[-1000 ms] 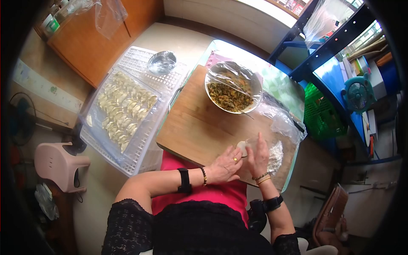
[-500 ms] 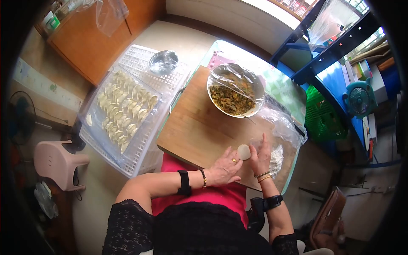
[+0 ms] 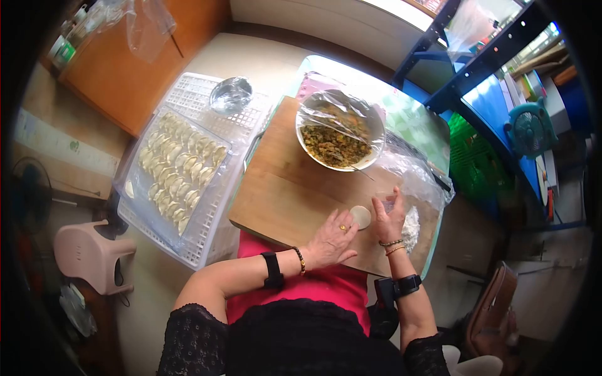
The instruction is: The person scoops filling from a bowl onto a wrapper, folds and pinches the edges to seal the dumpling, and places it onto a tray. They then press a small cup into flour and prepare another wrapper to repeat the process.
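Note:
A round, pale dumpling wrapper (image 3: 360,217) lies on the wooden board (image 3: 269,188) near its front edge. My left hand (image 3: 332,241) rests flat beside it, fingers stretched out, with the fingertips at the wrapper's left edge. On the other side, my right hand (image 3: 390,216) is apart from the wrapper, its thumb and fingers spread and nothing visible in its grasp. Close to that hand is a pile of white flour (image 3: 411,230). Behind the wrapper stands a bowl of chopped filling (image 3: 335,147), partly covered by clear film, with a thin handle sticking out.
To the left, folded dumplings (image 3: 179,166) sit in rows on a plastic-covered tray over a white crate (image 3: 188,88). A metal bowl (image 3: 231,95) stands on the crate. Crumpled plastic film (image 3: 407,166) lies right of the filling bowl. A pink stool (image 3: 94,254) is on the floor.
My right hand has moved off the wrapper to the right, and its fingers have spread. My left hand stays at the wrapper's left edge. The whole view has shifted slightly.

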### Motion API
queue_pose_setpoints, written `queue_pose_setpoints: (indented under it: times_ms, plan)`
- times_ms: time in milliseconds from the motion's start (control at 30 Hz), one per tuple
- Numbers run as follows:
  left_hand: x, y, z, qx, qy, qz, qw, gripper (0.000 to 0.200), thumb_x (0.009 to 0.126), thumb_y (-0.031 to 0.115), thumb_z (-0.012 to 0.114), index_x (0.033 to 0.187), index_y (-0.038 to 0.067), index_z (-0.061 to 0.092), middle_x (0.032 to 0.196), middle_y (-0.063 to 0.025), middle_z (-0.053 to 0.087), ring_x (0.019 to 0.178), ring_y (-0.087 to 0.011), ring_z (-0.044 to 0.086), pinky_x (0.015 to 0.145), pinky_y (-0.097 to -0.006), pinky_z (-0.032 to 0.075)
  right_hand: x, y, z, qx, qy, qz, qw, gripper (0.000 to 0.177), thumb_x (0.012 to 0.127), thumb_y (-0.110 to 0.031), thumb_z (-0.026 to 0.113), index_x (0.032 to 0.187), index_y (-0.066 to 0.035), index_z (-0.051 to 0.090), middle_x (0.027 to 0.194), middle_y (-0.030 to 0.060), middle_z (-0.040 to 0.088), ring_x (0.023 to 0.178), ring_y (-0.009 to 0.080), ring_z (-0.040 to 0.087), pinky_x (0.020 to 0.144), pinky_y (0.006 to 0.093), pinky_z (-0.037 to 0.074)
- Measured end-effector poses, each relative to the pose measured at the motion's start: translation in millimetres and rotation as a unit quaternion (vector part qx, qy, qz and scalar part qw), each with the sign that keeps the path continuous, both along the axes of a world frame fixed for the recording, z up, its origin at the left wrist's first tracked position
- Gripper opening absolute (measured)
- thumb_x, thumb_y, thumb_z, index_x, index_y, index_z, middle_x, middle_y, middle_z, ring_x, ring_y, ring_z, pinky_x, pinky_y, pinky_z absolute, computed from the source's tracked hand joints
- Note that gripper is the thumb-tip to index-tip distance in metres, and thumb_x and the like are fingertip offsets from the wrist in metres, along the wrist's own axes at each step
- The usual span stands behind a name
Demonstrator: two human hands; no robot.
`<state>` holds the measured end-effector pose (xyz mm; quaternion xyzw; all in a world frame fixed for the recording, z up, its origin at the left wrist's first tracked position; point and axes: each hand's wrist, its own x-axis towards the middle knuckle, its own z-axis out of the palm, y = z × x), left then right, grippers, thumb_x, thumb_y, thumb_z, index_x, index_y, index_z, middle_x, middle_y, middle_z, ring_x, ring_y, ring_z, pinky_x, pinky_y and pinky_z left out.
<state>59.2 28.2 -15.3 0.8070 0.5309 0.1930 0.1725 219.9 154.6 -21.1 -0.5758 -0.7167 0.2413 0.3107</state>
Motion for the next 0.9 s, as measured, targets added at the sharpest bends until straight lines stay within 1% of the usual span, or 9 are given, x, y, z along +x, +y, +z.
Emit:
queue_pose_setpoints:
  times_ms: [33, 67, 100, 200, 333, 667, 800, 867, 900]
  plan:
    - [0.8, 5.5, -0.8, 0.014, -0.003, 0.010, 1.000, 0.073, 0.084, 0.046, 0.062, 0.132, -0.005, 0.043, 0.139, -0.0264, 0.039, 0.135, -0.0401, 0.032, 0.112, -0.0517, 0.026, 3.5, -5.4, 10.7, -0.002, -0.001, -0.012, 1.000, 0.068, 0.079, -0.027, 0.076, 0.132, 0.002, 0.046, 0.101, 0.0185, 0.061, 0.092, 0.0322, 0.061, 0.081, 0.0398, 0.049]
    - [3.6, 10.9, -1.9, 0.028, -0.007, 0.019, 0.999, 0.072, 0.084, 0.046, 0.062, 0.131, -0.005, 0.043, 0.139, -0.0264, 0.038, 0.135, -0.0401, 0.032, 0.112, -0.0512, 0.027, 6.4, -12.4, 24.0, -0.020, 0.040, -0.018, 0.999, 0.067, 0.081, -0.025, 0.076, 0.134, 0.001, 0.045, 0.102, 0.0169, 0.061, 0.093, 0.0292, 0.061, 0.082, 0.0385, 0.049]
    - [7.1, 15.6, -3.6, 0.027, -0.009, 0.004, 1.000, 0.072, 0.084, 0.046, 0.062, 0.131, -0.005, 0.043, 0.139, -0.0264, 0.038, 0.135, -0.0401, 0.032, 0.112, -0.0512, 0.027, 12.0, -17.5, 34.1, -0.037, 0.082, -0.024, 0.996, 0.066, 0.082, -0.024, 0.075, 0.135, 0.001, 0.044, 0.104, 0.0154, 0.061, 0.094, 0.0262, 0.060, 0.084, 0.0371, 0.048]
    - [18.8, 28.9, -6.6, 0.019, 0.001, -0.049, 0.999, 0.071, 0.085, 0.047, 0.062, 0.131, -0.004, 0.044, 0.142, -0.0265, 0.036, 0.137, -0.0402, 0.031, 0.112, -0.0506, 0.028, 39.6, -34.3, 43.4, -0.057, 0.122, -0.036, 0.990, 0.066, 0.084, -0.021, 0.074, 0.138, -0.001, 0.042, 0.106, 0.0115, 0.059, 0.095, 0.0214, 0.059, 0.084, 0.0343, 0.048]
    - [34.2, 39.9, -5.7, 0.023, 0.003, -0.096, 0.995, 0.069, 0.085, 0.047, 0.061, 0.132, -0.001, 0.047, 0.146, -0.0254, 0.032, 0.139, -0.0398, 0.027, 0.112, -0.0516, 0.027, 69.7, -53.4, 52.5, -0.082, 0.204, -0.075, 0.973, 0.067, 0.085, -0.021, 0.074, 0.139, -0.003, 0.039, 0.111, 0.0084, 0.056, 0.097, 0.0177, 0.056, 0.085, 0.0307, 0.047]
    - [56.1, 49.9, -3.0, 0.016, 0.009, -0.146, 0.989, 0.065, 0.086, 0.048, 0.059, 0.134, 0.004, 0.049, 0.148, -0.0209, 0.033, 0.140, -0.0373, 0.028, 0.112, -0.0533, 0.025, 91.2, -67.4, 54.8, -0.084, 0.222, -0.103, 0.966, 0.070, 0.084, -0.026, 0.075, 0.140, -0.002, 0.039, 0.112, 0.0084, 0.055, 0.101, 0.0177, 0.055, 0.089, 0.0310, 0.046]
    - [32.7, 36.2, -2.3, 0.014, 0.020, -0.177, 0.984, 0.065, 0.087, 0.047, 0.058, 0.134, 0.004, 0.048, 0.148, -0.0202, 0.034, 0.140, -0.0367, 0.028, 0.112, -0.0545, 0.024, 93.0, -70.6, 48.0, -0.081, 0.214, -0.090, 0.969, 0.074, 0.083, -0.025, 0.076, 0.141, -0.002, 0.038, 0.112, 0.0094, 0.056, 0.102, 0.0194, 0.056, 0.088, 0.0325, 0.047]
    - [16.5, 29.6, 6.5, -0.020, 0.059, -0.170, 0.983, 0.064, 0.088, 0.047, 0.058, 0.135, 0.005, 0.048, 0.148, -0.0209, 0.033, 0.140, -0.0368, 0.028, 0.112, -0.0554, 0.023, 91.7, -72.0, 47.5, -0.079, 0.205, -0.083, 0.972, 0.075, 0.082, -0.024, 0.077, 0.141, -0.002, 0.037, 0.112, 0.0101, 0.056, 0.102, 0.0203, 0.056, 0.089, 0.0326, 0.047]
    - [12.3, 25.1, 9.8, -0.020, 0.062, -0.172, 0.983, 0.064, 0.088, 0.047, 0.058, 0.135, 0.005, 0.048, 0.148, -0.0209, 0.033, 0.140, -0.0368, 0.028, 0.112, -0.0554, 0.023, 89.3, -72.4, 48.8, -0.075, 0.168, -0.057, 0.981, 0.076, 0.081, -0.023, 0.077, 0.142, -0.002, 0.036, 0.112, 0.0119, 0.057, 0.103, 0.0230, 0.057, 0.089, 0.0339, 0.046]
